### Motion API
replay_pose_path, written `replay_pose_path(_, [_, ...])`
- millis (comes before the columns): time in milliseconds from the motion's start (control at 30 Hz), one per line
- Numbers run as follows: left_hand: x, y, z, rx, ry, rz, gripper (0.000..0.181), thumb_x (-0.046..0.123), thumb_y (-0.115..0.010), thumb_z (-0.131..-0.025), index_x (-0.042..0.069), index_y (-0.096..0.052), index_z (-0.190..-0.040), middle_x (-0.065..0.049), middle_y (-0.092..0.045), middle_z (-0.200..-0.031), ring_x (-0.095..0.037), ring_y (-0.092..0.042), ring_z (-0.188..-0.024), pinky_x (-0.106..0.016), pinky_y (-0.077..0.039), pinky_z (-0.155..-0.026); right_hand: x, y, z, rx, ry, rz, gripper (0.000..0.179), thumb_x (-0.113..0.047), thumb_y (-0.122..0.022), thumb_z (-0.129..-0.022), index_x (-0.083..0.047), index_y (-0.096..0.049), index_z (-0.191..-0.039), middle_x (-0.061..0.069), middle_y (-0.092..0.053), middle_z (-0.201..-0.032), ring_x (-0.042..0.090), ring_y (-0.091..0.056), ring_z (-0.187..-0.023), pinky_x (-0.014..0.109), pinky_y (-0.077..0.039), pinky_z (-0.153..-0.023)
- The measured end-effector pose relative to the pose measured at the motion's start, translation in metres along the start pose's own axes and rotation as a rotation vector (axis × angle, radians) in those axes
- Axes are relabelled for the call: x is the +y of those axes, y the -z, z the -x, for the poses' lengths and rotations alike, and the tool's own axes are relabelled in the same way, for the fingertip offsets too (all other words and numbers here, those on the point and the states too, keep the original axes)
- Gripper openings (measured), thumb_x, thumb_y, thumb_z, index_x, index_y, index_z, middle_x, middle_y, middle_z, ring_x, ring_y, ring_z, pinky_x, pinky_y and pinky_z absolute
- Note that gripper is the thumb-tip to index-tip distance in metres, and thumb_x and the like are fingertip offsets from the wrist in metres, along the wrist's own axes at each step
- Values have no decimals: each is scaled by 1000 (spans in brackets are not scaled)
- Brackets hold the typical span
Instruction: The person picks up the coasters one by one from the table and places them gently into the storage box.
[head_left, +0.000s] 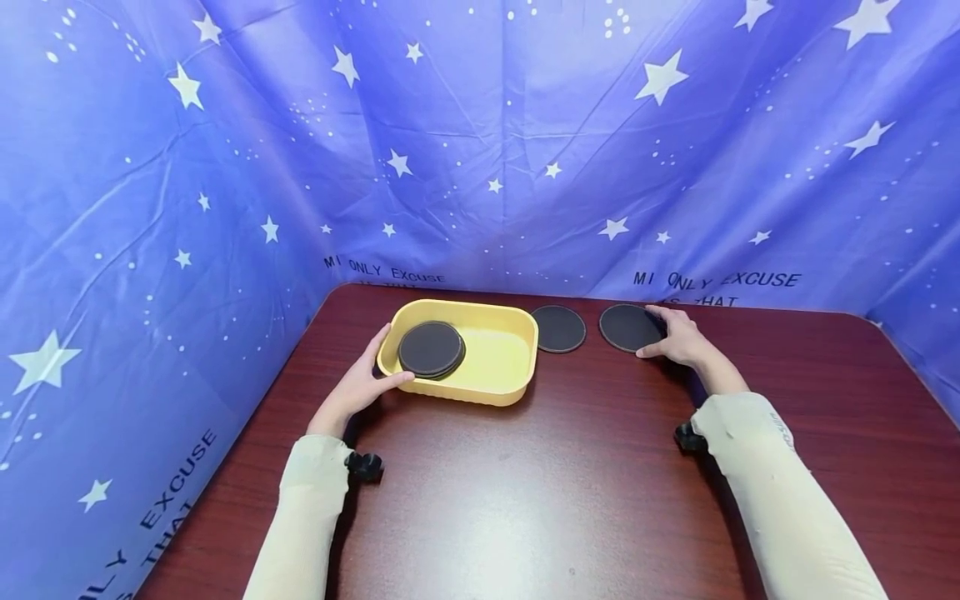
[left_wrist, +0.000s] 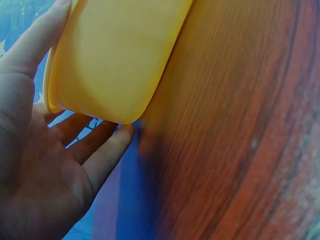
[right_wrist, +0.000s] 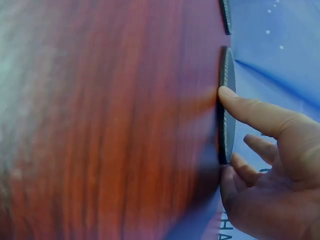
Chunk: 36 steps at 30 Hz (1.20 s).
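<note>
A shallow yellow basket (head_left: 498, 360) with rounded corners stands on the table, and a small stack of round black coasters (head_left: 431, 347) lies in its left part. My left hand (head_left: 360, 387) holds the basket's left end, thumb at the near rim and the other fingers around the end wall (left_wrist: 115, 75). To the right, my right hand (head_left: 681, 340) grips a black coaster (head_left: 626, 327) by its edge, with the thumb on the near side; in the right wrist view this coaster (right_wrist: 228, 70) looks flat on the table. Another coaster (head_left: 559, 329) lies between it and the basket.
The dark red wooden table (head_left: 487, 483) ends at the back against a blue curtain (head_left: 480, 150) with white stars. More of the curtain hangs along the left and right sides. Black wrist cameras (head_left: 365, 467) sit on both forearms.
</note>
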<state>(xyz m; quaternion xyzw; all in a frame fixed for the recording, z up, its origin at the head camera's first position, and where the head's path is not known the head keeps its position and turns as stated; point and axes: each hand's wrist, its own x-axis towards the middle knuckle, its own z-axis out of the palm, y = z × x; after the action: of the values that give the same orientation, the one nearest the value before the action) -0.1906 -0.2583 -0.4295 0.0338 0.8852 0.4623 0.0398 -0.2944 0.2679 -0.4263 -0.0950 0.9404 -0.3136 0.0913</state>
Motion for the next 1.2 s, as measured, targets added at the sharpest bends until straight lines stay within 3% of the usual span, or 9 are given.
replay_pose_path(267, [0, 0, 1, -1, -3, 16, 101, 31, -77, -87, 22, -10, -162, -8, -18, -168, -36, -18, -153, -59, -15, -123, -4, -2, 5, 39, 35, -77, 101, -8, -83, -74, 6, -22, -153, 46, -14, -147, 59, -13, -137, 70, -19, -112])
replay_pose_path(367, [-1, -1, 0, 3, -10, 10, 100, 32, -77, -87, 21, -11, -162, -9, -20, -167, -36, -19, -153, -59, -15, -123, -2, -1, 7, 56, 39, -101, 99, -7, -82, -75, 9, -22, -152, 46, -21, -145, 55, -18, -135, 67, -24, -111])
replay_pose_path(400, [-1, -1, 0, 4, -12, 8, 100, 32, -77, -87, 21, -12, -162, -9, -20, -167, -36, -19, -153, -59, -15, -123, -2, -1, 8, 64, 43, -108, 98, -7, -82, -75, 10, -23, -152, 45, -26, -144, 53, -27, -130, 62, -31, -108])
replay_pose_path(500, [-2, -1, 0, 7, -14, 6, 100, 32, -77, -87, 20, -12, -162, -9, -20, -167, -36, -20, -152, -59, -16, -123, 1, -1, 10, 70, 51, -144, 94, -6, -80, -78, 13, -24, -150, 43, -41, -134, 36, -49, -104, 40, -46, -90])
replay_pose_path(600, [-2, -1, 0, 8, -11, 2, 100, 33, -77, -87, 22, -12, -162, -10, -21, -167, -37, -21, -152, -59, -16, -123, 3, -1, 12, 65, 55, -225, 89, -3, -77, -81, 14, -24, -150, 41, -50, -127, 8, -53, -81, 20, -45, -67])
replay_pose_path(767, [-3, -1, 0, 10, -9, -1, 100, 33, -77, -87, 22, -12, -162, -10, -21, -167, -37, -21, -152, -59, -16, -123, 6, -1, 16, 60, 36, -367, 82, -1, -71, -86, 12, -24, -151, 41, -49, -131, -10, -52, -78, 12, -46, -67])
replay_pose_path(867, [-3, -1, 0, 9, -9, 2, 100, 33, -77, -87, 22, -12, -162, -10, -21, -167, -37, -21, -152, -59, -16, -123, 6, -3, 19, 47, 12, -531, 78, 4, -68, -88, 12, -22, -151, 29, -56, -122, -7, -58, -80, 12, -52, -71])
replay_pose_path(1033, [-4, -1, -1, 7, -5, 0, 100, 33, -77, -87, 25, -11, -162, -11, -20, -167, -36, -20, -152, -59, -16, -123, 7, -6, 22, 16, -15, -939, 71, 17, -63, -85, 8, -26, -145, -4, -61, -101, 3, -69, -80, 18, -59, -76])
replay_pose_path(1200, [-5, -1, -2, 6, -4, 3, 100, 33, -77, -87, 26, -11, -162, -10, -20, -167, -36, -20, -153, -59, -15, -123, 8, -8, 25, 21, -9, -1081, 58, 19, -62, -85, -7, -40, -131, -6, -65, -97, 9, -72, -79, 22, -61, -76])
